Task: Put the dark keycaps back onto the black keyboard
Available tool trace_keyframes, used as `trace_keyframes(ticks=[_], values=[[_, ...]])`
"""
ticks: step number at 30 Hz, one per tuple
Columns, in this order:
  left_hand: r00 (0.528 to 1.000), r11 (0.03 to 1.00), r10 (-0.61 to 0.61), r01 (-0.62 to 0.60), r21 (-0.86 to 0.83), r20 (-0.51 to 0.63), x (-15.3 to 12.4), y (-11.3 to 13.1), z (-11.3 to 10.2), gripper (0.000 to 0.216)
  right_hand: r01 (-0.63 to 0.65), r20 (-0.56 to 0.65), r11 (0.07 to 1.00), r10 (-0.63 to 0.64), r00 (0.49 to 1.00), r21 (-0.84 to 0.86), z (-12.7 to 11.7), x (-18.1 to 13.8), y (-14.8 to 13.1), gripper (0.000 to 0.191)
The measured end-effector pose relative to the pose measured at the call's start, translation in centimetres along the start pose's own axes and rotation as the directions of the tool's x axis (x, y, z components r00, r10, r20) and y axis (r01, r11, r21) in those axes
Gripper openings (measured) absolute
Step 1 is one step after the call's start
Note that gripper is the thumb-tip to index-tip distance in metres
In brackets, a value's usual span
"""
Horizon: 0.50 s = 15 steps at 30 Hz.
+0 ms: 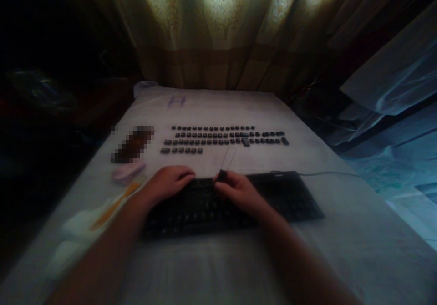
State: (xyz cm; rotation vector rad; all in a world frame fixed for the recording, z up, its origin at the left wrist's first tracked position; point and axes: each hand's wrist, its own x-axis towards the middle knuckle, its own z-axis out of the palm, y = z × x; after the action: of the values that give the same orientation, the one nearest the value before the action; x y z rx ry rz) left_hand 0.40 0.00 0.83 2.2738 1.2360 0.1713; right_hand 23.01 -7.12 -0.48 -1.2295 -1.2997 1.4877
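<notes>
Keyboard [205, 209] lies across the table [221, 271], long axis left-right, directly under both hands. Right hand [241, 191] is over its far middle, pinching a small dark wire-loop tool [222, 175] between thumb and fingers, loop pointing away past the keyboard's far edge. Left hand [170, 180] sits at its far-left edge, fingers bent close together; can't tell if gripping. Right hand is nearer the keyboard's middle; nothing seen between them, though hands and forearms hide parts. Loose keycaps [204, 142] in rows beyond keyboard; cable [327, 174] off its far right; orange stick [114, 207], white cloth [80, 221], pink item [128, 172] left of it.
</notes>
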Motion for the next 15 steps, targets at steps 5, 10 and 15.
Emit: trace_keyframes(ticks=[5,10,15], values=[[0.997,0.993,-0.001,-0.009,0.121,0.083,-1.2,0.7,-1.3,0.041,0.019,0.011,0.999,-0.018,1.000,-0.027,-0.1,0.0,0.1,0.020],[0.994,0.984,-0.045,0.026,0.175,0.104,-2.2,1.3,-2.5,0.042,0.011,0.016,0.999,-0.011,1.000,-0.042,-0.2,0.1,0.2,0.018],[0.997,0.967,-0.047,0.030,0.252,0.065,-5.4,2.8,-5.5,0.035,0.010,0.010,0.999,-0.009,1.000,-0.041,-0.1,0.1,0.2,0.015]])
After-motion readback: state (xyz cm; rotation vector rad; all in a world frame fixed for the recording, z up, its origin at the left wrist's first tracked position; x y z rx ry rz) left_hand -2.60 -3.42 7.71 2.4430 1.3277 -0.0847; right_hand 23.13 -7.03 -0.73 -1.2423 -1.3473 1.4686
